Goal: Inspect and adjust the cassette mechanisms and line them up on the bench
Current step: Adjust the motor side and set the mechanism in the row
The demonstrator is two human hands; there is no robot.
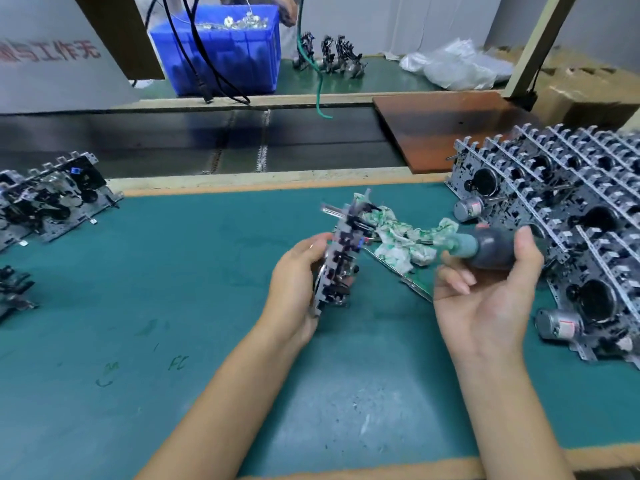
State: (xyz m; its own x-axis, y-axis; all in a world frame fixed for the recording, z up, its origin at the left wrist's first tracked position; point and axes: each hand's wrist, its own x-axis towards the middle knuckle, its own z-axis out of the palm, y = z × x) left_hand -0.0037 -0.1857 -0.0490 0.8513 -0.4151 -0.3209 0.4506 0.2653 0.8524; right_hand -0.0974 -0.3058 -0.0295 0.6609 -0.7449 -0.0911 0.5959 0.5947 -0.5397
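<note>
My left hand (294, 275) grips one cassette mechanism (341, 258) on edge, just above the middle of the green bench mat (194, 289). My right hand (491, 289), palm up, holds a dark bottle-shaped tool (491, 249) with a teal neck that points left toward the mechanism. The tool is blurred. Several mechanisms stand packed in rows (568, 216) at the right. More mechanisms lie lined up (52, 199) at the left edge.
A crumpled green-and-white rag (398, 237) and a thin metal tool (412, 284) lie on the mat between my hands. Behind the mat runs a dark conveyor belt (194, 140), with a brown board (440, 126), a blue bin (221, 50), and a plastic bag (453, 65).
</note>
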